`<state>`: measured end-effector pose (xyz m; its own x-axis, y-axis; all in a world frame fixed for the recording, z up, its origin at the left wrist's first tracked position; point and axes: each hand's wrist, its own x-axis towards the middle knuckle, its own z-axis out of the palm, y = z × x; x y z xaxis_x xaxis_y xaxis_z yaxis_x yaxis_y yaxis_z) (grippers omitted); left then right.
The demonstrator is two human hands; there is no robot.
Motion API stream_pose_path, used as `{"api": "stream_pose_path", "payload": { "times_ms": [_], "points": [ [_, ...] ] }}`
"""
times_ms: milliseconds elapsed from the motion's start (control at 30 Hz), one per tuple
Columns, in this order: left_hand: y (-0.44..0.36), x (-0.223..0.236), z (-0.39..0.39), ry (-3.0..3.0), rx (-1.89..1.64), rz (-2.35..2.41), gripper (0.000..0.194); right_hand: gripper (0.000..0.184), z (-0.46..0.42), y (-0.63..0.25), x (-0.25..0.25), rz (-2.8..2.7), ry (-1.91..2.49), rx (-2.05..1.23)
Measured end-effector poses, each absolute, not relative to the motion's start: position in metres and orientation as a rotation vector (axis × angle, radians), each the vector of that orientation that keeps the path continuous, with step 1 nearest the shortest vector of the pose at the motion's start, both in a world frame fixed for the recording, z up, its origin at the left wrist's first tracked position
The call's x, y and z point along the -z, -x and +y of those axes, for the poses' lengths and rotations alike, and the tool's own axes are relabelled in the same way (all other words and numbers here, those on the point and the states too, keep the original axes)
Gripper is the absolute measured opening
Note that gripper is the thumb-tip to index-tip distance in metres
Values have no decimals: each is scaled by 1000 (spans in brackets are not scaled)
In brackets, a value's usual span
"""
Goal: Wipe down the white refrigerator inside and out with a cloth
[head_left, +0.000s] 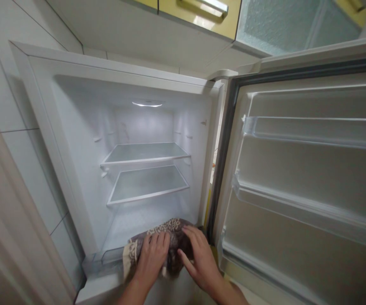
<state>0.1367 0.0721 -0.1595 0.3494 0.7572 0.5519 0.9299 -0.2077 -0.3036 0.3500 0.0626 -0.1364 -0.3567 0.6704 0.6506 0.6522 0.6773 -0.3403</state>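
A brown cloth with a cream scroll pattern and a pale border lies bunched over the front edge of the fridge's bottom level. My left hand presses onto its left part, fingers together and curled over the fabric. On the right side, my right hand grips the cloth between thumb and bent fingers. Both hands are at the lower front of the open fridge. Behind the cloth is the clear drawer, partly covered by it.
Two glass shelves, an upper shelf and a lower shelf, sit above the hands. The fridge door stands open at right with clear door racks. A tiled wall is close at left; yellow cabinets hang above.
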Motion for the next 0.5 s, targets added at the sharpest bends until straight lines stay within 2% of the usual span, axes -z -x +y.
{"api": "stream_pose_path", "payload": {
  "times_ms": [100,233,400,500],
  "points": [
    [-115,157,65,2050,371,-1406,46,46,38,-364,184,-1588,1240,-359],
    [-81,159,53,2065,314,-1412,55,73,31,-361,226,-1197,1312,-807],
    [-38,161,41,2093,379,-1486,50,102,39,-338,218,-864,1212,-1440],
    [-11,155,36,2037,336,-1576,48,112,41,-333,208,-638,1119,-1661]
  ]
}}
